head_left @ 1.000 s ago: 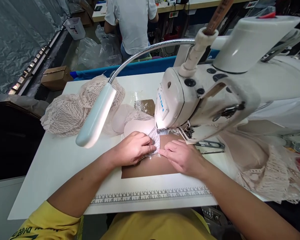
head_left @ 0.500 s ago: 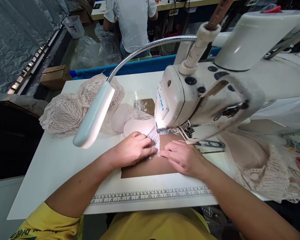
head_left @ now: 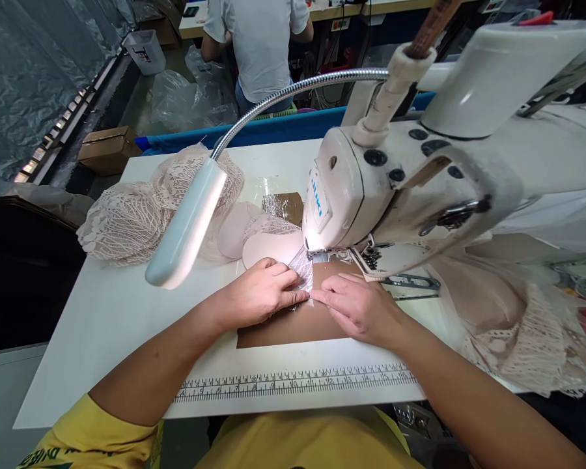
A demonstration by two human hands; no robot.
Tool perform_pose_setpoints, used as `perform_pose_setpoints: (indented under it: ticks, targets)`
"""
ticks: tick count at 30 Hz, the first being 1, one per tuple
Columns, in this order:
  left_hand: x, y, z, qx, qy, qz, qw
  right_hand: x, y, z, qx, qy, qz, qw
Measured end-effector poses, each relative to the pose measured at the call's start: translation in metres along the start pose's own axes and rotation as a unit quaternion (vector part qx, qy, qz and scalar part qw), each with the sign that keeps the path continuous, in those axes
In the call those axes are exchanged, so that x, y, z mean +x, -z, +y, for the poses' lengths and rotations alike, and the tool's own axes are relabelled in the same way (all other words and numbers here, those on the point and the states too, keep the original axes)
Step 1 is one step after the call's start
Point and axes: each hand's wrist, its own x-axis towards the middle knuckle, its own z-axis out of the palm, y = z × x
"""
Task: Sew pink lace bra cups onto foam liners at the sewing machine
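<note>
My left hand (head_left: 261,294) is closed, its thumb and index finger pinching the near end of a pale lace piece (head_left: 303,268) just in front of the sewing machine's head (head_left: 334,195). From the right, my right hand (head_left: 359,305) meets it, with fingers together and index fingertip at the lace's lower corner. The two index fingertips almost touch. Under both hands lies a brown sheet (head_left: 278,332) on the white table. The lace runs up towards the presser foot, whose needle area is partly hidden by the head. A smooth pale cup-shaped piece (head_left: 266,247) lies beyond my left hand.
A lamp (head_left: 185,225) on a bent metal neck hangs above my left forearm. Bundled lace (head_left: 127,218) sits at the table's back left, with more beige lace fabric (head_left: 527,332) on the right. A printed ruler (head_left: 293,384) follows the front edge. Another person (head_left: 258,45) sits ahead.
Both hands keep nearly the same place and grip on the lace. The whole view has shifted very slightly; little else differs.
</note>
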Motion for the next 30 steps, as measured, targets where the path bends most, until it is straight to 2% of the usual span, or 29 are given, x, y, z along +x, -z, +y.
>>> perform_pose_setpoints:
  ticks: [4, 11, 17, 26, 30]
  targets:
    - [0.001, 0.001, 0.002, -0.014, 0.022, 0.0, 1.0, -0.001, -0.002, 0.0, -0.051, 0.015, -0.011, 0.999]
    - [0.009, -0.001, 0.007, -0.012, 0.072, 0.04, 0.996, -0.002, -0.005, 0.0, -0.045, 0.012, -0.001, 0.999]
    - [0.013, -0.002, 0.006, -0.019, 0.095, 0.036, 0.995, -0.001, -0.007, 0.0, -0.047, 0.006, 0.001, 0.999]
    - [0.015, -0.002, 0.004, -0.002, 0.096, 0.043, 0.994, 0.006, -0.002, -0.001, -0.093, -0.022, 0.019, 0.995]
    - [0.014, -0.002, 0.0, 0.002, 0.088, 0.044, 0.995, 0.011, 0.001, -0.005, -0.137, -0.062, 0.019, 0.988]
